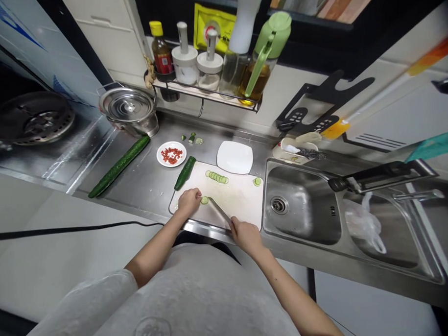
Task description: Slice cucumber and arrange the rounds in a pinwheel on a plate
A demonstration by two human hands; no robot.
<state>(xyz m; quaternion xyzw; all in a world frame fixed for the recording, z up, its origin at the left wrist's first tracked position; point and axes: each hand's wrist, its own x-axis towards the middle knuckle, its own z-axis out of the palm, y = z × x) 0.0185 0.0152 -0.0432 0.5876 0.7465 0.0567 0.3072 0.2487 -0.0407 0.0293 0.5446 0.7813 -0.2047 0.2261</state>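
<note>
My right hand (246, 235) is wrapped round the handle of a kitchen knife (220, 211), its blade slanting up and left across the white cutting board (241, 200). The knife tip is beside a cucumber slice (204, 200) on the board. To the left of that slice, my left hand (189, 202) rests low over the board with its fingers curled together; what they hold, if anything, is hidden. A row of overlapping cucumber slices (217, 177) lies farther back. More slices (257, 181) are at the right corner. A cut cucumber piece (184, 173) touches the board's left edge.
A whole cucumber (119, 167) lies at the left, near a lidded steel pot (129, 108). Behind the board are a plate of red pieces (171, 154), a white square plate (234, 157) and cucumber ends (191, 137). The sink (303, 200) adjoins at the right; a seasoning shelf (208, 93) hangs above.
</note>
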